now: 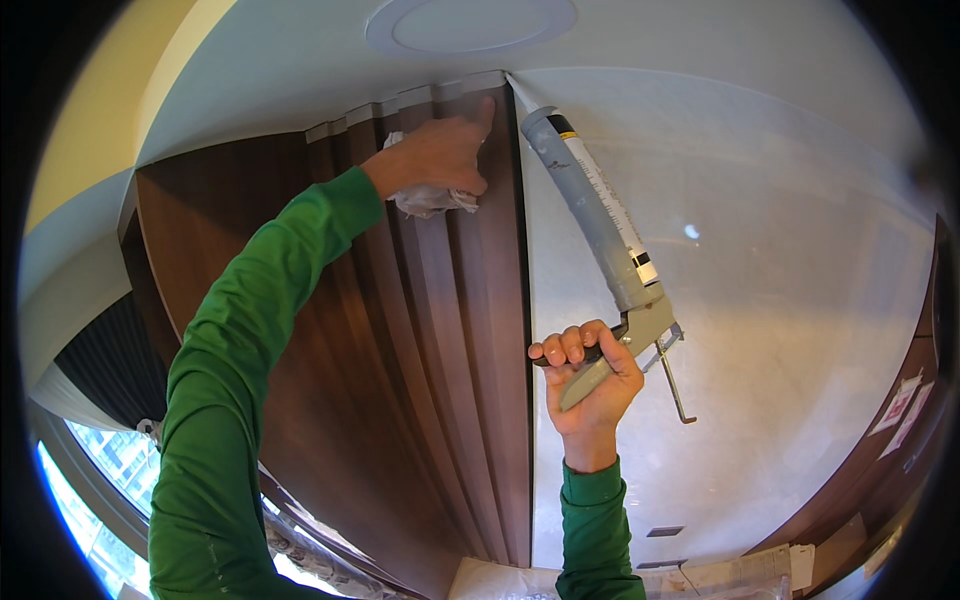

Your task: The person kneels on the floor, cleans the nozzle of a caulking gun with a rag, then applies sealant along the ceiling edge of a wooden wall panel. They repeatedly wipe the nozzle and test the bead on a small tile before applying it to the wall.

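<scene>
My right hand (592, 378) grips the handle and trigger of a caulking gun (640, 325), its fingers wrapped round them. A grey sealant cartridge (588, 195) sits in the gun, tilted up and to the left. Its pale nozzle (520, 92) reaches the top corner where the brown wood panel (480, 300), the light wall (740, 300) and the ceiling meet. My left hand (435, 158) is raised against the panel just left of the nozzle. It is closed round a crumpled white tissue (432, 200), with the index finger stretched up toward the panel's top edge.
Strips of pale tape (415, 96) run along the panel's top edge. A round ceiling light (470, 25) is overhead. At lower left are a dark curtain (115, 365) and a window (100, 510). Plastic-covered items (740, 575) lie low down by the wall.
</scene>
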`<state>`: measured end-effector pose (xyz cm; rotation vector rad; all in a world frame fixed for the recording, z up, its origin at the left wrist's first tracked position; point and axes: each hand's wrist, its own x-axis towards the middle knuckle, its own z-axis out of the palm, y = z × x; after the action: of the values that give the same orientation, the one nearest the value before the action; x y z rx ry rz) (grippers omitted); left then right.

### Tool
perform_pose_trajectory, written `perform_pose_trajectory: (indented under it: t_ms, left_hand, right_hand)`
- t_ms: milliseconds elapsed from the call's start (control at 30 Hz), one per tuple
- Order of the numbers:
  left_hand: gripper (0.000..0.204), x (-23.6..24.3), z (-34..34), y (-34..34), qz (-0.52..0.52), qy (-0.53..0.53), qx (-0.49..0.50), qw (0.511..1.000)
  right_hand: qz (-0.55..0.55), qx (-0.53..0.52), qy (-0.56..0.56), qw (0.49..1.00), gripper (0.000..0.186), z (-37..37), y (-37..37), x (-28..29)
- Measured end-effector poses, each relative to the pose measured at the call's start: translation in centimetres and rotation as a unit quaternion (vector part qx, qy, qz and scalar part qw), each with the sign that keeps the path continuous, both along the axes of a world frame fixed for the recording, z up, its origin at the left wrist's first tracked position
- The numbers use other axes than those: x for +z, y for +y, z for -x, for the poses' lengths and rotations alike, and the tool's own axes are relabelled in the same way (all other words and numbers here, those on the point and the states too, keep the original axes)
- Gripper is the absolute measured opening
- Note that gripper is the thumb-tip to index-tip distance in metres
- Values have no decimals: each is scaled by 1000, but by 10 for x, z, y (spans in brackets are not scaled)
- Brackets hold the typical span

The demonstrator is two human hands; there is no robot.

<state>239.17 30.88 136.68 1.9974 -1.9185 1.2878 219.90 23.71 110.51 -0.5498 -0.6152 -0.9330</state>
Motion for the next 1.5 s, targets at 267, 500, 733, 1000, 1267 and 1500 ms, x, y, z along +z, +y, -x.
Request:
perform_pose_trajectory:
  t_ms: [267, 500, 733, 1000, 1267, 1500]
  left_hand:
    - [106, 2, 3, -9, 7, 3, 0, 1000]
    - [112, 7, 8, -18, -7, 18, 24, 1000]
    - [113, 6, 7, -20, -6, 24, 21, 999]
    - [113, 7, 11, -21, -11, 27, 36, 999]
    - [112, 8, 17, -20, -21, 30, 50, 998]
    - [114, 6, 13, -19, -23, 45, 42, 998]
  right_hand:
    - [-16, 32, -2, 999, 28, 2, 13, 10]
    - [-27, 48, -6, 998, 26, 0, 19, 15]
    - [-26, 68, -20, 997, 24, 0, 23, 16]
    - [-36, 82, -29, 996, 23, 1, 29, 20]
    - [-35, 73, -35, 996, 22, -1, 35, 21]
    - [-34, 65, -25, 997, 20, -2, 36, 20]
